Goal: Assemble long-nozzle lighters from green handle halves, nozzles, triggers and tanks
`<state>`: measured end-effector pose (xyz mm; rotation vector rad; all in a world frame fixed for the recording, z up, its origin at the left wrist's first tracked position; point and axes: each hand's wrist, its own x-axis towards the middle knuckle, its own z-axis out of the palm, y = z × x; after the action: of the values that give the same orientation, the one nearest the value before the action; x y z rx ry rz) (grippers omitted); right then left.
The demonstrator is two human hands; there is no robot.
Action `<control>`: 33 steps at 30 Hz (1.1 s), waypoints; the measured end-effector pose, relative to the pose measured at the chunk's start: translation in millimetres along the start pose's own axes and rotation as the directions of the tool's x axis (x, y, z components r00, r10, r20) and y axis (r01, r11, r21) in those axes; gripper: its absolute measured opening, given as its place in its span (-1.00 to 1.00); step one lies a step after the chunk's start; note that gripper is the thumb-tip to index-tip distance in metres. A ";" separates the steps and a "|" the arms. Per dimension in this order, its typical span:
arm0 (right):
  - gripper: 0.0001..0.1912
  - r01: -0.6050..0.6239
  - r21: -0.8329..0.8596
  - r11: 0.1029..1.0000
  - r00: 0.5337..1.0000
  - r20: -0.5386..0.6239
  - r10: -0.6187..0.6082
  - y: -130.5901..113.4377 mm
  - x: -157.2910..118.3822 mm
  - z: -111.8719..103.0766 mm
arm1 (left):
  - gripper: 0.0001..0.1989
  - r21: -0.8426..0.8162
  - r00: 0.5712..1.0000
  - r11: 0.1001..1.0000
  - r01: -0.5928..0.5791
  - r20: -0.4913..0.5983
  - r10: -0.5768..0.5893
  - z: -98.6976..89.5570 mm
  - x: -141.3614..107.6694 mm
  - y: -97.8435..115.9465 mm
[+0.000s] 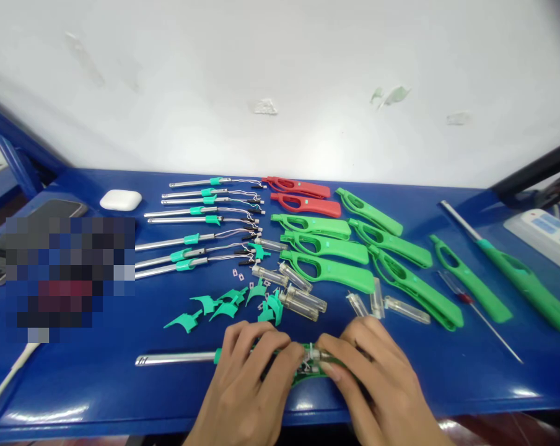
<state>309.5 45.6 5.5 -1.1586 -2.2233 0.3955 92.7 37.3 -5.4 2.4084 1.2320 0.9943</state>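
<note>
Head view, held shell (301, 380): kept low in frame, near desk (98, 387) edge; long axis run L–R, metal tube (182, 358) pointed L.
L hand (256, 384): grip closed round tube-side half; shell mostly covered by bent fingers.
R hand (377, 378): grip closed on handle-side half; nearer the clear part (313, 354) seen btwn hands.
Teal pieces (227, 303), clear tanks (303, 305): scattered just beyond hands.
Screwdriver (466, 298): laid well R.
In the way: shell's inside partly blocked by fingers.

White case (121, 200), pale cable (9, 375), blue-panelled white block (546, 236), possibly a phone (59, 209)
</note>
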 end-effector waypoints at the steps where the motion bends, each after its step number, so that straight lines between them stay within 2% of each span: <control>1: -0.84 0.001 0.000 1.000 1.000 0.003 -0.001 0.1 -0.2 0.0 | -0.74 0.000 1.000 1.000 0.001 0.008 -0.001 -0.1 -0.4 0.2; 6: -0.81 0.030 -0.002 1.000 1.000 0.006 -0.030 0.6 -1.3 -0.3 | -0.72 0.000 1.000 1.000 0.004 0.030 -0.004 -0.8 -3.5 -0.6; 11: -0.84 0.006 -0.018 1.000 1.000 0.007 -0.005 -0.4 -0.5 -1.4 | -0.71 0.020 0.999 1.000 0.001 0.046 -0.002 -1.9 -1.2 -2.2; 16: -0.82 -0.013 -0.052 0.999 0.999 -0.040 0.010 -0.4 -1.3 -1.6 | -0.80 0.030 0.999 0.999 0.032 -0.031 -0.031 -2.3 1.2 -2.3; 20: -0.82 0.000 -0.053 0.999 1.000 -0.030 -0.001 0.6 -2.4 -0.5 | -0.78 -0.017 0.999 0.999 0.048 0.004 -0.048 -1.1 -1.6 -3.0; 33: -0.83 0.034 -0.044 0.998 0.999 -0.010 -0.035 1.9 0.6 -1.0 | -0.75 -0.022 1.000 1.000 0.016 -0.013 -0.016 0.9 -1.7 -2.2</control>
<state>311.1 47.2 5.6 -1.1405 -2.2496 0.3267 91.3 37.4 -8.0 2.3754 1.2359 1.0159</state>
